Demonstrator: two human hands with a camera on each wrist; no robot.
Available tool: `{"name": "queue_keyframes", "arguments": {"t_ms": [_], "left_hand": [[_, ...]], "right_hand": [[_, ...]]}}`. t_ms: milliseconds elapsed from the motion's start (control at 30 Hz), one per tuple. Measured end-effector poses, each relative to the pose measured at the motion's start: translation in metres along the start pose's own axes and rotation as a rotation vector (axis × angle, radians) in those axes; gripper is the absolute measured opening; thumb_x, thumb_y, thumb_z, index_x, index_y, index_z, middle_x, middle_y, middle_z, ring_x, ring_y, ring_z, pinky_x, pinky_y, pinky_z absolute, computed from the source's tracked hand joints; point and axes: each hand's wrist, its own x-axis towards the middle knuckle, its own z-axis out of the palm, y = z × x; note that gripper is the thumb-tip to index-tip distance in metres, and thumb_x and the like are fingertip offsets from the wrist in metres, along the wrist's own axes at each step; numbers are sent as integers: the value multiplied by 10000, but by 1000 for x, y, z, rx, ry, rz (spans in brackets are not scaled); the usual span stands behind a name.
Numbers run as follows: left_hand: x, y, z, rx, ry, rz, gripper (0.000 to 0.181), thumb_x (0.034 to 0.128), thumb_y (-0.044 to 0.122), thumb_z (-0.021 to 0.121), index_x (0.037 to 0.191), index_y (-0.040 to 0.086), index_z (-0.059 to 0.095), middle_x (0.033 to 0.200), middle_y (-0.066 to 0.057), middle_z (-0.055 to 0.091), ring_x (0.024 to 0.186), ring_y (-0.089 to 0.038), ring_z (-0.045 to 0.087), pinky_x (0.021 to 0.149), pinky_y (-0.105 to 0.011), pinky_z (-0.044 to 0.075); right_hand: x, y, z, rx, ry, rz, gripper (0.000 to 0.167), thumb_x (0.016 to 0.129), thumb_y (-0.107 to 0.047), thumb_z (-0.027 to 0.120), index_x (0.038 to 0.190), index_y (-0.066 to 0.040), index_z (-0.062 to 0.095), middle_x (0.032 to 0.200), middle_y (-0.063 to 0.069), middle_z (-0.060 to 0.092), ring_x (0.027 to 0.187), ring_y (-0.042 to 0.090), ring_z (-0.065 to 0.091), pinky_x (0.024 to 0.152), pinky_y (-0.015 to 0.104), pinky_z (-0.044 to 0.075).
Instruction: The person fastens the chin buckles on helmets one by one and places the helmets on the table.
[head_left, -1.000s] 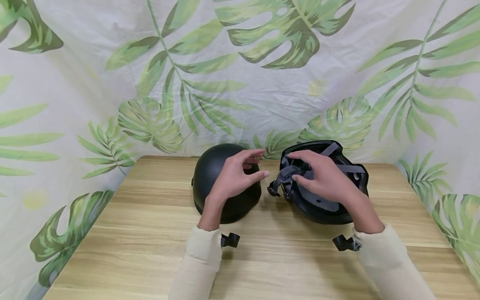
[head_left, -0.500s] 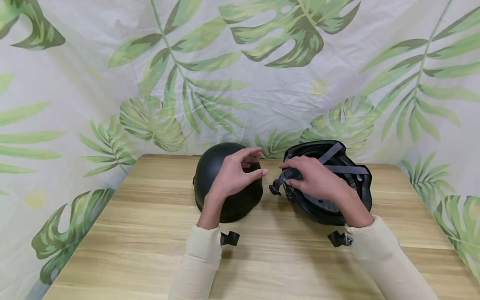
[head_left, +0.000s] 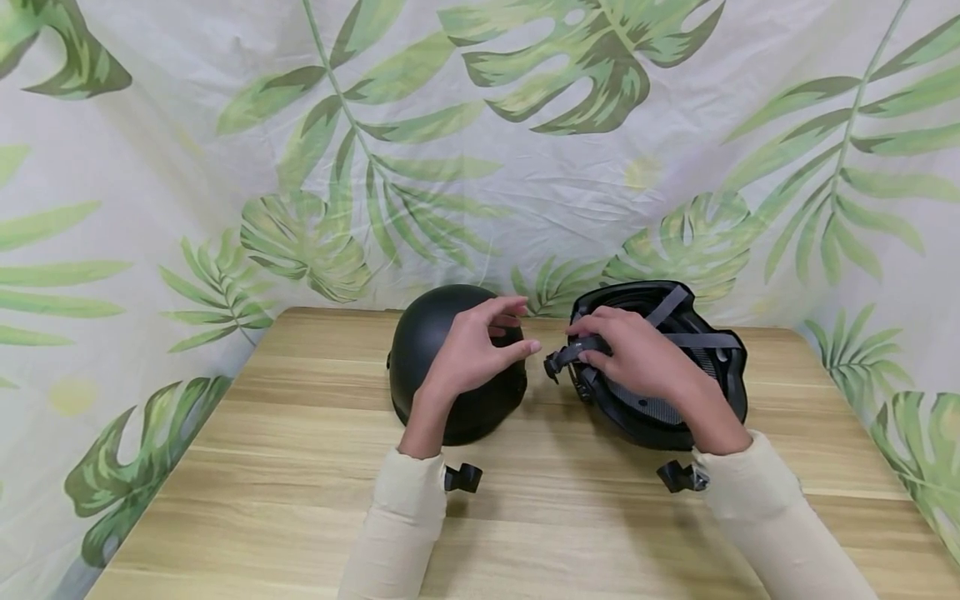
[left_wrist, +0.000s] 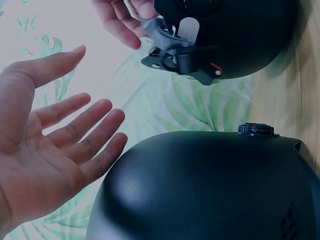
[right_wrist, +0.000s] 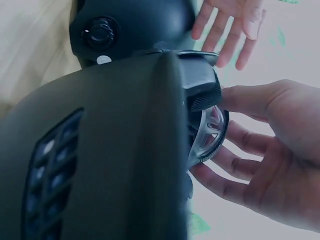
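Two black helmets stand side by side on the table. Over the left helmet [head_left: 422, 342], which lies dome up, my left hand [head_left: 467, 350] hovers with fingers relaxed and thumb apart; in the left wrist view that hand [left_wrist: 50, 155] holds nothing. The right helmet [head_left: 652, 437] lies with its padded inside and grey straps facing up. My right hand [head_left: 637, 357] pinches its grey chin strap [head_left: 590, 343] between thumb and fingers. From the strap's left end sticks a black buckle [head_left: 553, 364]. In the right wrist view, thumb and fingertips touch the strap part [right_wrist: 212, 130] beyond the helmet rim.
A wooden table [head_left: 300, 500] carries both helmets near its back edge. Behind it hangs a white cloth [head_left: 555, 192] with green leaf prints. Black mounts [head_left: 463, 477] sit at both wrists. A narrow gap separates the helmets.
My right hand has shifted slightly left and closed its fingers onto the chin strap, which now lies straighter, with its buckle a little higher. The left hand stays nearly still.
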Motion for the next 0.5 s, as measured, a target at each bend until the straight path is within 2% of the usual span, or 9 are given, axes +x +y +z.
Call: {"name": "queue_keyframes", "arguments": {"t_ms": [167,267,500], "left_hand": [[1,0,3,2,2,2,606,958,259,838,1502,110,617,1380,-102,701,1270,-309,703,1086,-459,571],[1,0,6,-7,-4,-2,617,953,246,844,1506,101,611,1394,-107,692,1278,-309,699,1091,-455,570],[3,1,25,-18,-50,-5,649,945,215,852,1528,99,590,1446,-118,670,1296,-299,698,1080,-443,580]], "right_hand": [[-6,1,-12,22,55,19,359,1033,-124,726,1384,-54,701,1264,139,703,1157,325,695,940,520,583],[-10,3,-19,27,86,20,368,1042,-133,716,1399,-52,690,1251,147,698,1140,321,682,918,519,571],[-18,7,-34,88,150,48,336,1060,-141,689,1383,-53,697,1274,169,678,1161,343,681,945,555,583]]}}
